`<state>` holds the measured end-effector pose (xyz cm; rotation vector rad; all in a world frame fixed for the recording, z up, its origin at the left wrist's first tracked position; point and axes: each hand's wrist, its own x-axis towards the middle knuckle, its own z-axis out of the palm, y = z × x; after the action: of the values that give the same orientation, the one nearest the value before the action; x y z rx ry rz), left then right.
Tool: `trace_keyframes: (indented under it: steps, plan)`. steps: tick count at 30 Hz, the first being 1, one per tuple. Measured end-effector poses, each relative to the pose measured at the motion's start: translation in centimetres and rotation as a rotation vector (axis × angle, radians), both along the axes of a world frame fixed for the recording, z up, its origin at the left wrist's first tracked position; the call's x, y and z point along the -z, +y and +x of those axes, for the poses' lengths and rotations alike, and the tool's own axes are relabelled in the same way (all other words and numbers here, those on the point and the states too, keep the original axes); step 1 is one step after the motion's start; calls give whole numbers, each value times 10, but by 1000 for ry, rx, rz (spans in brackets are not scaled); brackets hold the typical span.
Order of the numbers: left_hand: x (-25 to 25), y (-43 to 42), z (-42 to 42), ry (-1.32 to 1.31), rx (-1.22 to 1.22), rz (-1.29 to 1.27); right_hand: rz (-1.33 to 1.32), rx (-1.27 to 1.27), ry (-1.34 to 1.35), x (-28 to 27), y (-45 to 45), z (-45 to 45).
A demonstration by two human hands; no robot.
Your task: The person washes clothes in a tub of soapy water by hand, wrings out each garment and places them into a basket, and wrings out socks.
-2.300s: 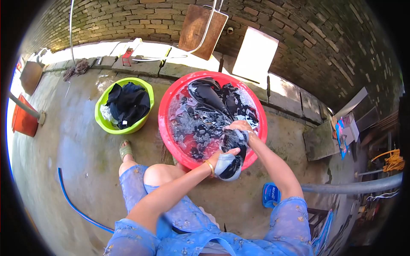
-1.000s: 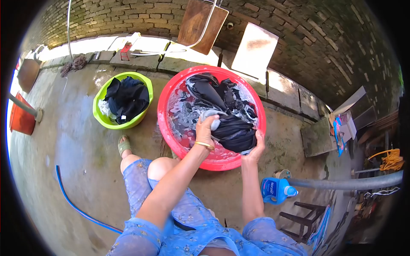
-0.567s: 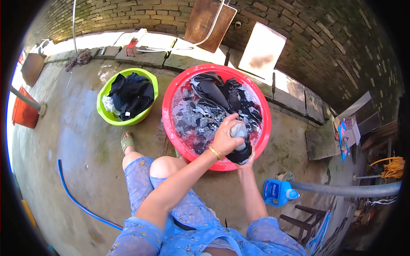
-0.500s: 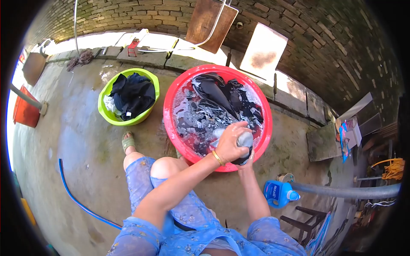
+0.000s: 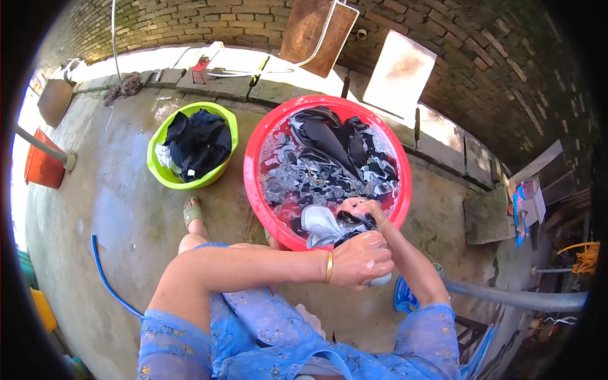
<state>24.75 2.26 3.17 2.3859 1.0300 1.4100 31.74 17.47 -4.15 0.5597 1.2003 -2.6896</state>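
Note:
A wet black and light grey cloth is bunched between my two hands over the near right rim of the red basin. My left hand, with a gold bangle at its wrist, is closed round one part of it, just outside the rim. Farther in, above the basin, my right hand grips another part, its fingers curled. Black clothes lie in the basin among suds and water. A light grey end of the cloth hangs to the left of my hands.
A green basin with dark clothes stands to the left. A blue bottle is partly hidden behind my right forearm. A metal pole lies at the right, a blue hose at the left, an orange bucket beyond.
My left hand has moved down and right, past the rim, while my right hand has shifted up over the basin. The grey end of the cloth now shows at the left.

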Motion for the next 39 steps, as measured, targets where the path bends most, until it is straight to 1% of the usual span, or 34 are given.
trace_keyframes:
  steps: [2, 3, 4, 5, 6, 8, 9, 11, 12, 13, 15, 16, 17, 18, 19, 20, 21, 22, 23, 24, 25, 26, 27, 28, 29, 30, 31, 33, 34, 36, 37, 39]
  plan:
    - [1, 0, -4, 49, 38, -41, -3, -57, -42, -26, -3, -11]
    - [3, 1, -7, 100, 81, -80, 98, -80, -60, -8, 5, -12]
    - [3, 3, -10, 158, 95, -63, 198, -108, -74, -10, 6, -16]
    - [5, 6, -13, 158, 92, -67, 297, -137, -88, -13, 7, -20]
    - [6, 8, -16, 195, 112, -80, 293, -140, -89, -12, 10, -24]
    - [12, 14, -23, 235, 131, -96, 586, -196, 12, -6, 17, -34]
    - [15, 19, -27, 260, 132, -131, 579, -199, 14, 1, 21, -38]
    - [25, 28, -37, 289, 122, -177, 703, -131, 132, 17, 29, -49]
    - [31, 32, -43, 300, 134, -190, 683, -103, 87, 24, 30, -53]
    - [37, 36, -48, 312, 146, -205, 674, -110, 97, 27, 31, -59]
    - [50, 41, -60, 350, 134, -238, 794, -131, 93, 33, 32, -74]
    - [59, 42, -70, 313, 130, -210, 796, -70, 164, 33, 29, -80]
    - [66, 41, -82, 280, 126, -185, 783, -77, 188, 44, 26, -84]
    - [73, 40, -98, 297, 111, -199, 872, 73, 311, 59, 24, -88]
    - [77, 43, -119, 203, 40, -249, 586, 98, 72, 74, 30, -98]
    - [76, 48, -141, 106, -31, -295, 292, 195, -168, 82, 32, -111]
    - [77, 51, -165, 22, -202, -369, 178, 378, -83, 92, 23, -116]
    - [62, 51, -194, -138, -316, -518, -18, 467, -77, 101, 14, -130]
    - [59, 50, -224, -289, -412, -725, -215, 552, -76, 109, 3, -144]
    - [55, 47, -253, -522, -490, -787, -123, 599, -89, 110, -5, -159]
    - [51, 39, -283, -676, -504, -791, -136, 597, -92, 117, -9, -167]
    - [46, 28, -314, -570, -599, -731, -215, 550, -65, 125, -11, -172]
    - [42, 15, -343, -629, -638, -775, -292, 510, -39, 134, -14, -176]
    - [34, 1, -369, -595, -700, -772, -275, 508, -39, 144, -19, -177]
    - [50, -16, -407, -264, -714, -627, -268, 487, -47, 160, -23, -175]
    - [40, -25, -422, -481, -870, -740, -245, 463, -97, 174, -26, -172]
    - [39, -36, -443, -358, -1003, -822, -220, 443, -149, 187, -29, -167]
    - [56, -49, -478, 224, -1435, -926, -205, 453, -223, 209, -29, -154]
    - [72, -54, -485, 212, -1412, -929, -32, 433, -334, 220, -28, -148]
    - [108, -71, -487, 877, -1596, -820, 349, 373, -507, 240, -23, -141]
    - [131, -77, -494, 723, -1501, -1083, 349, 382, -520, 250, -18, -140]
    - [159, -77, -460, 963, -1433, -1187, 1086, 356, -335, 265, -8, -140]
